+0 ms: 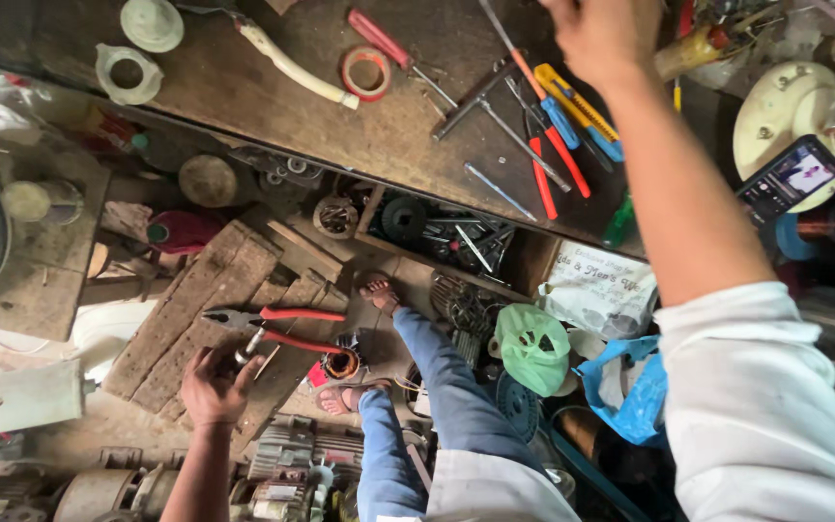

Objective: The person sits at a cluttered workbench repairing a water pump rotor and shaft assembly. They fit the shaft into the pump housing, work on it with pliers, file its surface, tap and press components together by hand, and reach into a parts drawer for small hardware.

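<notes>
Two hands are at work, well apart. Low down, the left hand (213, 387) is closed round a small screwdriver-like tool (249, 346), its tip by the red-handled pliers (268, 327) lying on the wooden block (186, 319). Up at the bench, the right hand (603, 34) reaches over a cluster of screwdrivers (558, 135) — whether its fingers grip anything I cannot tell. This looks like tool selection; closing on one handle among that clutter calls for care.
</notes>
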